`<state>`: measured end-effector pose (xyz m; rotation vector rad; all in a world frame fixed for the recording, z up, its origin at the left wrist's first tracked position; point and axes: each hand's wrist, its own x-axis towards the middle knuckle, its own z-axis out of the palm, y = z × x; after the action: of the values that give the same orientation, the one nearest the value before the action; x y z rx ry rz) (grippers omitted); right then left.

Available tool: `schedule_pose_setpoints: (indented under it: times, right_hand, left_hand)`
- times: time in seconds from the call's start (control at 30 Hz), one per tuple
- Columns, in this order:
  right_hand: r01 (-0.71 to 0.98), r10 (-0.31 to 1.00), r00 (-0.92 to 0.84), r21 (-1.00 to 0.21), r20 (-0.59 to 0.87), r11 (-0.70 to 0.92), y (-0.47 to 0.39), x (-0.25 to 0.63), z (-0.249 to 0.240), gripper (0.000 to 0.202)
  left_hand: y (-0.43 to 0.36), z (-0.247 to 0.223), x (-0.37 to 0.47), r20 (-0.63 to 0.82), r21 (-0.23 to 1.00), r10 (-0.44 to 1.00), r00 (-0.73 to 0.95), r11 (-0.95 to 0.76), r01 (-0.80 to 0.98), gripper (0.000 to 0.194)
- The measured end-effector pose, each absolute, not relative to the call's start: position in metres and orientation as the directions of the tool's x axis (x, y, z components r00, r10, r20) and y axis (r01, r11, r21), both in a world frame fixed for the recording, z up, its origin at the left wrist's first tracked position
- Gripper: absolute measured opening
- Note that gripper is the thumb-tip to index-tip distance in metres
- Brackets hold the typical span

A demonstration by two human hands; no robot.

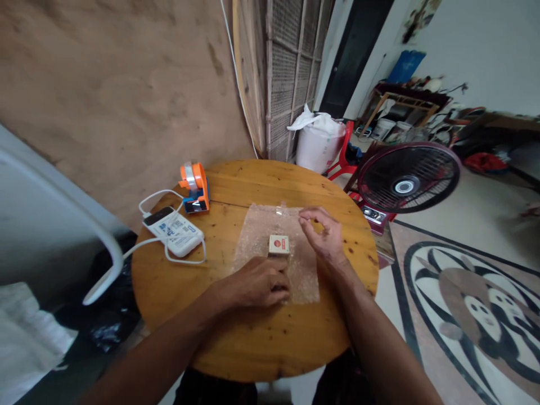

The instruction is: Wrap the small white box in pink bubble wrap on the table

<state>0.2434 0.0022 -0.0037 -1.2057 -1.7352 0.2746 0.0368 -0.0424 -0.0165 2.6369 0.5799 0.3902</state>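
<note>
A small cream box (279, 244) with a red printed mark lies on a sheet of clear bubble wrap (253, 236), spread on the round wooden table (244, 343). My left hand (264, 281) is closed at the near end of the box, its curled fingers covering that part. At the sheet's far right corner, my right hand (324, 232) has thumb and forefinger brought together in a pinch on the bubble wrap's edge. A short strip of clear tape (280, 210) shows along the sheet's far edge.
An orange-and-blue tape dispenser (196, 188) stands at the table's back left. Nearer me lie a white power bank (179, 233) and its looped white cable (147, 242). Beyond the right edge are a dark red fan (407, 179) and a white sack (319, 143).
</note>
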Motion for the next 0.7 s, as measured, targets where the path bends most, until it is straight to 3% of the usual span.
schedule_pose_setpoints:
  times: [0.1, 0.23, 0.4, 0.53, 0.7]
  right_hand:
    - [0.498, 0.85, -0.28, -0.689, 0.447, 0.526, -0.007, 0.232, 0.002, 0.025]
    - [0.522, 0.815, -0.507, -0.653, 0.28, 0.549, -0.005, 0.233, -0.005, 0.051]
    - [0.57, 0.809, -0.55, -0.616, 0.205, 0.544, 0.001, 0.243, -0.011, 0.052]
    - [0.578, 0.815, -0.548, -0.619, 0.187, 0.531, -0.001, 0.241, -0.01, 0.048]
    - [0.506, 0.892, -0.413, -0.768, 0.182, 0.392, -0.001, 0.242, -0.001, 0.04]
  left_hand:
    - [-0.043, -0.017, 0.039, 0.213, 0.451, 0.455, 0.865, -0.831, 0.326, 0.014]
    - [-0.042, -0.018, 0.043, 0.218, 0.451, 0.443, 0.87, -0.836, 0.312, 0.011]
    - [-0.043, -0.017, 0.042, 0.185, 0.451, 0.436, 0.881, -0.834, 0.318, 0.01]
    - [-0.044, -0.013, 0.042, 0.156, 0.432, 0.444, 0.882, -0.834, 0.343, 0.019]
    - [-0.045, -0.012, 0.042, 0.146, 0.429, 0.452, 0.88, -0.831, 0.355, 0.018]
